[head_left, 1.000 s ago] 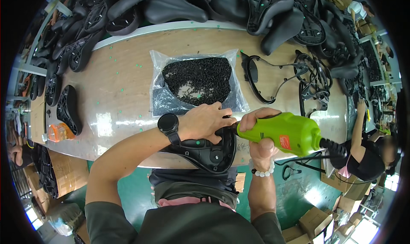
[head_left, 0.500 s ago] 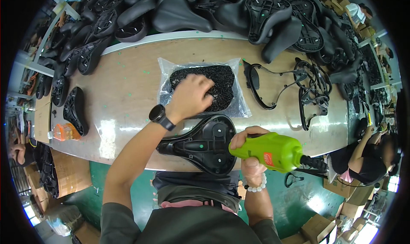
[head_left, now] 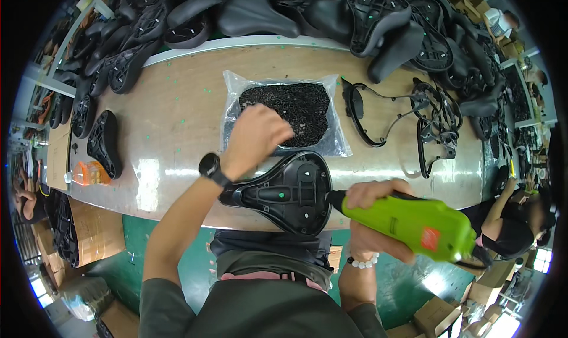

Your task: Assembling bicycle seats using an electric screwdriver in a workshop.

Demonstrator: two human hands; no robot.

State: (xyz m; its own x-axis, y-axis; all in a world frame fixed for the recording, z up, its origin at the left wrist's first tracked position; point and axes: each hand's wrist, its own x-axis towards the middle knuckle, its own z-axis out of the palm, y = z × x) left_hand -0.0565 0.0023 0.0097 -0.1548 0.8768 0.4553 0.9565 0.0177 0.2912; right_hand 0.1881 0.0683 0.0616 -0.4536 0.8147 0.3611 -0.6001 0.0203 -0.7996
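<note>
Fingers of your left hand [head_left: 257, 136] were partly curled and blurred above the black screws [head_left: 307, 107]; whether they pinched one could not be told. Those of your right hand [head_left: 371, 237] were clamped around the green power driver [head_left: 414, 222].

From the left, a separate bicycle saddle [head_left: 105, 144] lay on the table [head_left: 195, 119], just beside an orange jar [head_left: 92, 173]. The clear plastic bag [head_left: 338, 143] of screws lay open at mid-table. Nearer you, a bicycle seat [head_left: 284, 184] lay underside up at the table's near edge, narrow end pointing left under your wrist. Your driver's tip was at its wide end; contact could not be confirmed. Black frames [head_left: 441, 125] lay farther right.
</note>
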